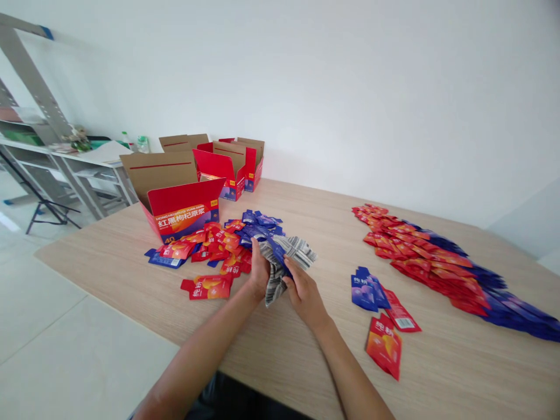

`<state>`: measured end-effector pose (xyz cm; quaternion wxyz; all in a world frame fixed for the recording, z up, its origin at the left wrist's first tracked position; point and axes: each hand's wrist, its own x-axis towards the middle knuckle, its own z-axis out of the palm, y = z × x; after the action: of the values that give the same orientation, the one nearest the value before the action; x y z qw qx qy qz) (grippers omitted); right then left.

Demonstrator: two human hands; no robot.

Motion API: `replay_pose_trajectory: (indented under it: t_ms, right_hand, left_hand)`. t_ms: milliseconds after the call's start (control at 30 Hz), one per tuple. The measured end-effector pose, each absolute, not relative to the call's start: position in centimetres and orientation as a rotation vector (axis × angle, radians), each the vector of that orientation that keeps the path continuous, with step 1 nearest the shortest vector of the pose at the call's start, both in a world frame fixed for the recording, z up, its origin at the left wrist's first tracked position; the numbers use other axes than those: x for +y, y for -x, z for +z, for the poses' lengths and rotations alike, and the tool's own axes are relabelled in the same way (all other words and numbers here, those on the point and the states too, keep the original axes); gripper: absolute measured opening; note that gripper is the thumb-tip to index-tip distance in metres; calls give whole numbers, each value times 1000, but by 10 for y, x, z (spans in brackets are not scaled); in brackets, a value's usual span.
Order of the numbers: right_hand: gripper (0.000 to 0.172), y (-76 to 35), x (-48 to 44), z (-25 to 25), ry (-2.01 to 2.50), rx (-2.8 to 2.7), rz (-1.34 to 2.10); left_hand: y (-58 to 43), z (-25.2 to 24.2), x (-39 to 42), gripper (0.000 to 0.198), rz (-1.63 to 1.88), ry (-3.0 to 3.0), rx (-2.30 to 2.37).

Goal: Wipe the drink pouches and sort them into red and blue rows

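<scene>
A grey-and-white striped cloth (pixel 301 249) is bunched between my hands above the table, with a blue sachet (pixel 276 249) lying in its folds. My left hand (pixel 259 269) grips the cloth from the left side, thumb up near the sachet's end. On the right, my right hand (pixel 303 293) is closed with thumb and fingertips on the sachet's lower end, against the cloth. Just beyond my left hand spreads a loose pile of red sachets (pixel 223 242) and blue ones. One red sachet (pixel 210 287) lies apart at the pile's near side.
An open red box (pixel 188 213) stands behind the pile, with more open boxes (pixel 227 172) farther back. To the right, overlapping rows of red sachets (pixel 420 256) and blue ones run along the table (pixel 324 204). Several loose sachets (pixel 384 345) lie nearer. A white wall closes the back.
</scene>
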<state>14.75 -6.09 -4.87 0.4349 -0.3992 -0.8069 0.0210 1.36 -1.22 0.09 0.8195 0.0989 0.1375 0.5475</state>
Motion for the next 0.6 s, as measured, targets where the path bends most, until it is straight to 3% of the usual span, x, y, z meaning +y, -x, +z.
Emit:
replay_pose_trajectory:
  t_ms: [100, 267, 433, 600]
  right_hand:
    - [46, -146, -60, -51, 1106, -1820, 137]
    - [45, -154, -53, -51, 1251, -1507, 117]
    - [47, -174, -43, -57, 1455, -1603, -153]
    - [57, -191, -34, -60, 1547, -1540, -80]
  left_hand:
    - [-26, -11, -22, 72, 990, -259, 293]
    - [-52, -37, -33, 44, 876, -408, 307]
    - [-62, -51, -29, 50, 1082, -458, 364]
    - [-47, -39, -15, 49, 1086, -379, 412]
